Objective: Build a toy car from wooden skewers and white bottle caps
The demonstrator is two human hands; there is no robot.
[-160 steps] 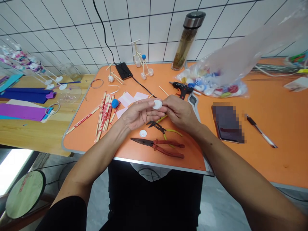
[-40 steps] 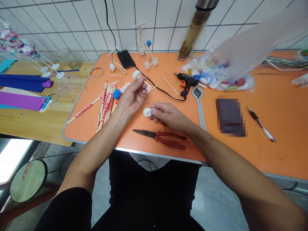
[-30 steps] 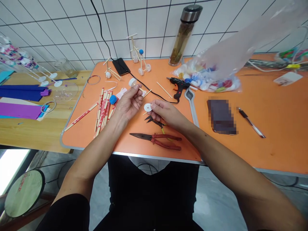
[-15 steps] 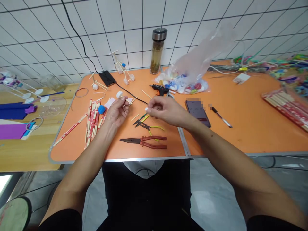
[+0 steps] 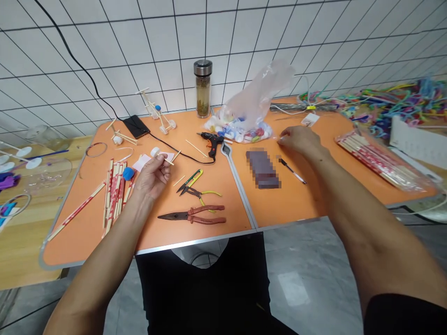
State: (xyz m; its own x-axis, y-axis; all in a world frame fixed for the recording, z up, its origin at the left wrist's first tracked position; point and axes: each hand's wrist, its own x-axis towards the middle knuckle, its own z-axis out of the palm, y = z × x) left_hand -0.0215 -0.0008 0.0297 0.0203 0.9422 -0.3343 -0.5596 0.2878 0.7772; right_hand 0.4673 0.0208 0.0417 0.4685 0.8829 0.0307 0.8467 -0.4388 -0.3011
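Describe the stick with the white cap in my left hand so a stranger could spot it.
On the left orange table, find the left hand beside the red-printed chopsticks. It pinches a bare stick with a white cap; it is the only stick off the table.

Bare orange tabletop (image 5: 349,184) right of pen (image 5: 292,170) is free; bag of caps (image 5: 244,125) & phone (image 5: 262,168) crowd left.

A thin wooden stick (image 5: 166,161) with a white bottle cap (image 5: 154,151) on its far end is lying tilted across the left hand's (image 5: 151,174) fingertips, pinched there.
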